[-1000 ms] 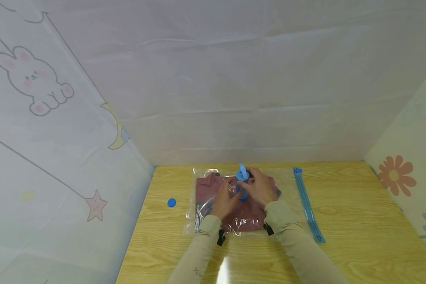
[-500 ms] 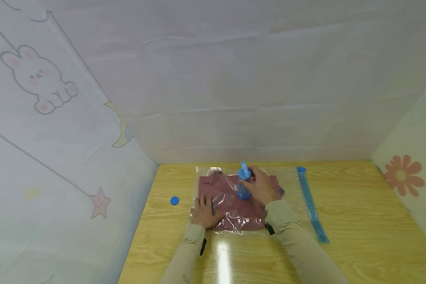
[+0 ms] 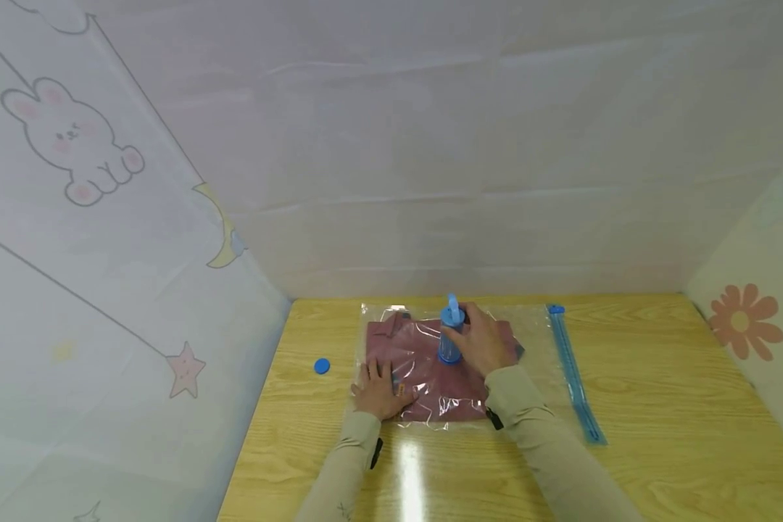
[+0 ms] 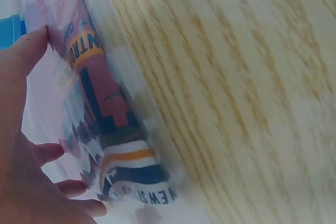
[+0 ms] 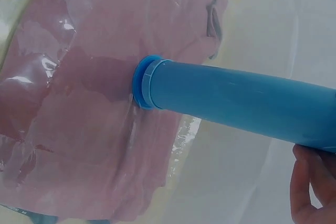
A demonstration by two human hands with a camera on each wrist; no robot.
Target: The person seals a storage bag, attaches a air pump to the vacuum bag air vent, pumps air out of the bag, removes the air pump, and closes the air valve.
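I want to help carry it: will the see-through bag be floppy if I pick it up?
Probably floppy: the clear bag looks thin and wrinkled, with soft-looking cloth inside. It may be slippery, since it shines. The tall, narrow blue tube standing on it might tip.

You work in a sheet-walled booth [image 3: 111, 377]: wood-grain table [image 3: 665, 377] beneath your gripping right hand [image 3: 484, 342], creased plain sheet [image 3: 391, 181] beyond it, bunny print [image 3: 78, 145] left, flower print [image 3: 747, 321] right.
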